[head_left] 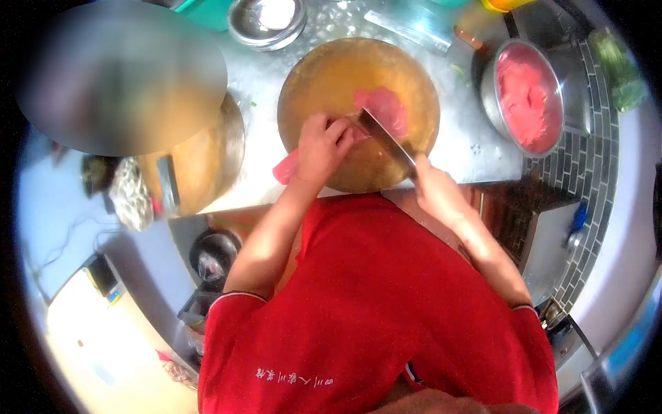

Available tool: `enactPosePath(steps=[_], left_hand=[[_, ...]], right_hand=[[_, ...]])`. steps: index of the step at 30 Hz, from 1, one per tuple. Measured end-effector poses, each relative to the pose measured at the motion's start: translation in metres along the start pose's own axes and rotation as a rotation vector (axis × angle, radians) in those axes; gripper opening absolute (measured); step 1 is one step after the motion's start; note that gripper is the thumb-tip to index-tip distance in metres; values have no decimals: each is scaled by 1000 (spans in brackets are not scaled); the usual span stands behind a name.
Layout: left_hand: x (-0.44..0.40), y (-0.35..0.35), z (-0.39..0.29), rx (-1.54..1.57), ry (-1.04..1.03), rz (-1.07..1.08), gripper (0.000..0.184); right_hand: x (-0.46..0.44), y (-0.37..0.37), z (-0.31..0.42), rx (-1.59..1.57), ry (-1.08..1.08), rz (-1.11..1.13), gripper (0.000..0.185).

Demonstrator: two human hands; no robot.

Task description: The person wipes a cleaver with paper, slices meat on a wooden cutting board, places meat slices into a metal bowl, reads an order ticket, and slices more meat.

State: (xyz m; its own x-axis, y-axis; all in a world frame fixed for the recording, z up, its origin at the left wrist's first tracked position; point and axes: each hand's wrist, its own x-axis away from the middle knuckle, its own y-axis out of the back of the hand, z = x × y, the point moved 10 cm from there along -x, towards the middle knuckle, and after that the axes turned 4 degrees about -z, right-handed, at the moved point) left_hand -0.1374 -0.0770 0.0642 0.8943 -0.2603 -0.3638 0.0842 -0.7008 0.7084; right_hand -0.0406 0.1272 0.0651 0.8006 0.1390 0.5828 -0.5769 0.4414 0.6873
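Note:
A round wooden chopping board point(310, 76) lies on the metal counter. My right hand point(436, 188) is closed round the handle of a cleaver point(387, 138), whose blade stands over the board beside a piece of pink meat. Thin pink meat slices point(387, 110) lie to the right of and beyond the blade. My left hand point(323, 148) rests on the near left part of the board, fingers curled over a pink meat piece point(285, 168) that reaches past the board's left edge. The fingertips are close to the blade's left side.
A metal bowl of pink meat point(527, 96) stands at the right. Stacked metal bowls point(267, 22) are at the back left, a clear flat item point(407, 31) at the back. Another round board point(207, 169) with a dark-handled tool point(167, 183) is on the left, beside a blurred area.

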Motion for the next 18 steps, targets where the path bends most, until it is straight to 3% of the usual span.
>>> enactPosePath(steps=[10, 13, 15, 18], left_hand=[[6, 9, -8, 0, -45, -76, 14], [3, 7, -8, 4, -14, -64, 12], [3, 5, 4, 91, 113, -16, 13], [-19, -1, 12, 119, 256, 73, 24]], right_hand=[[38, 18, -32, -196, -19, -257, 32], [44, 36, -21, -245, -5, -374, 30], [46, 41, -21, -310, 51, -492, 29], [42, 25, -58, -678, -215, -374, 28]])
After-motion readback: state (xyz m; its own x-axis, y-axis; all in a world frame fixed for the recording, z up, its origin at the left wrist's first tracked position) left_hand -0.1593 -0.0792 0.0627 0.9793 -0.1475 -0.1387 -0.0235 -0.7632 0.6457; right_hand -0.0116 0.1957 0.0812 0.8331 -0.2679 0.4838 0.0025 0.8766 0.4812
